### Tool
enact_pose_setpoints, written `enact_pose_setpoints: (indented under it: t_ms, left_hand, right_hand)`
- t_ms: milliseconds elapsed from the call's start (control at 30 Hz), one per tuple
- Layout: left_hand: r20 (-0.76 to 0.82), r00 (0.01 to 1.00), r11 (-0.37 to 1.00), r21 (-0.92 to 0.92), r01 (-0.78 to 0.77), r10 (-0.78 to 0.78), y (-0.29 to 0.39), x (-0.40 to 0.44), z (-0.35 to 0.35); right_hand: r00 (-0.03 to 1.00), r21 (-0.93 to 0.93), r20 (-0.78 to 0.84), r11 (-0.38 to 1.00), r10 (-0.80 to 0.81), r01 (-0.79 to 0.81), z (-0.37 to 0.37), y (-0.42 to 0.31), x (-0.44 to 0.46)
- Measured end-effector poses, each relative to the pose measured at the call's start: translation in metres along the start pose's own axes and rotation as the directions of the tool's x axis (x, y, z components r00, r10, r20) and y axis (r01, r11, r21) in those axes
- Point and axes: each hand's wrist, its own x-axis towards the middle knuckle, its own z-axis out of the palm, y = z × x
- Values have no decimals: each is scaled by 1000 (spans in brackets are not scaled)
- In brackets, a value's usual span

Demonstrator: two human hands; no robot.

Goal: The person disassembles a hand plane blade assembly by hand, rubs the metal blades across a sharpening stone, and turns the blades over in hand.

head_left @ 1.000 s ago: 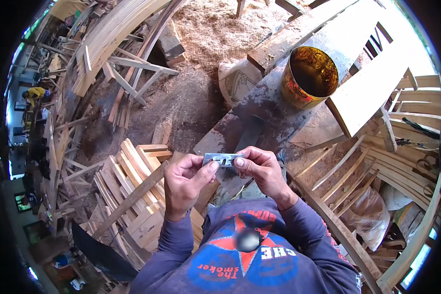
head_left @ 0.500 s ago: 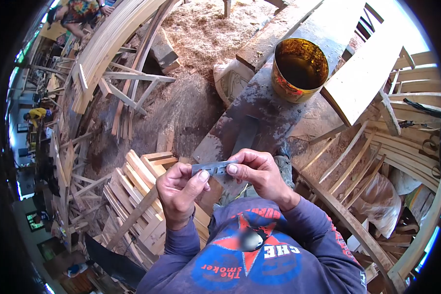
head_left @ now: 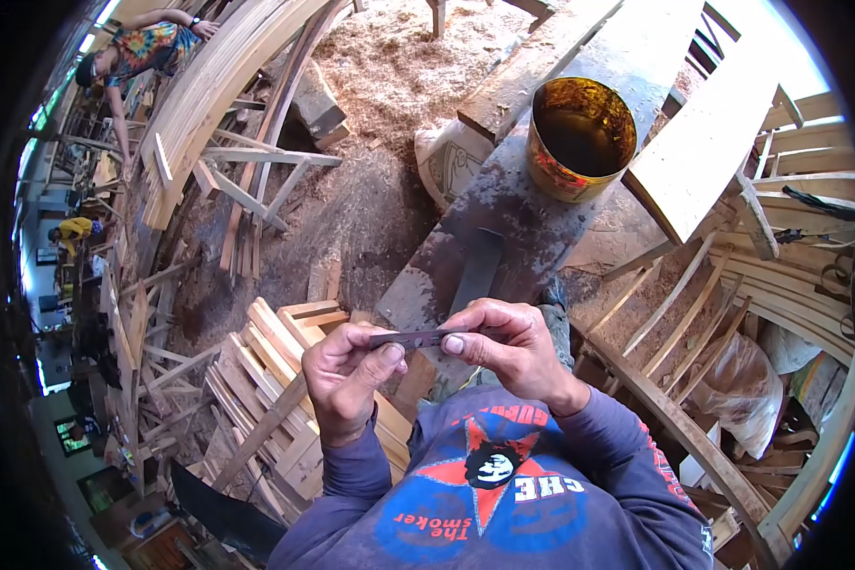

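Note:
A small, flat, grey metal plate (head_left: 408,338) is pinched between my two hands, turned nearly edge-on to me. My left hand (head_left: 353,378) grips its left end between thumb and fingers. At the other end, the thumb and fingertips of my right hand (head_left: 505,350) close on it. Just beyond my hands, a dark flat rectangular bar (head_left: 477,271) lies on a worn plank bench (head_left: 532,242). Farther along the bench stands an open round tin (head_left: 581,180) with a stained inside and dark contents that I cannot make out.
Stacked wood strips (head_left: 266,366) lie left of my hands. Long boards (head_left: 209,104) and a wooden trestle (head_left: 271,157) are at upper left, with a co-worker (head_left: 152,47) beyond. A pale board (head_left: 703,157) and slatted frame (head_left: 693,337) stand at right. Shavings (head_left: 389,57) cover the floor.
The metal plate has been tilted from showing its slotted broad face to nearly edge-on. Both hands keep their grip. The co-worker at upper left has shifted, with an arm now stretched downward.

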Motion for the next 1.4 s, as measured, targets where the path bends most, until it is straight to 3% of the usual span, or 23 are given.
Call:
enact_pose_setpoints:
  t_ms: [167,233,433,733,1167,1267,1333,1400]
  left_hand:
    - [29,998,999,3,-53,53,0,-1,-8]
    - [86,985,987,54,-154,149,2,-2,-10]
    - [140,958,945,180,-273,250,8,-3,-16]
    - [169,938,906,256,-338,302,15,-8,-17]
    - [187,940,893,305,-331,284,15,-14,-18]
    - [192,946,894,323,-311,260,18,-15,-21]
    - [177,973,935,296,-194,146,20,-16,-23]
    - [157,985,950,291,-113,69,22,-17,-26]
  right_hand:
    - [1000,5,19,1000,-19,19,3,5,3]
    - [998,-78,38,995,-55,58,3,6,4]
    - [991,-212,94,971,-95,113,6,-8,5]
    - [984,-288,114,943,-138,166,8,-9,-1]
    - [981,-323,113,928,-158,187,6,-2,-8]
    - [952,-461,116,833,-285,306,6,1,-7]
    - [923,-514,187,768,-335,383,3,2,-5]
    - [941,-479,196,811,-274,336,2,2,-6]
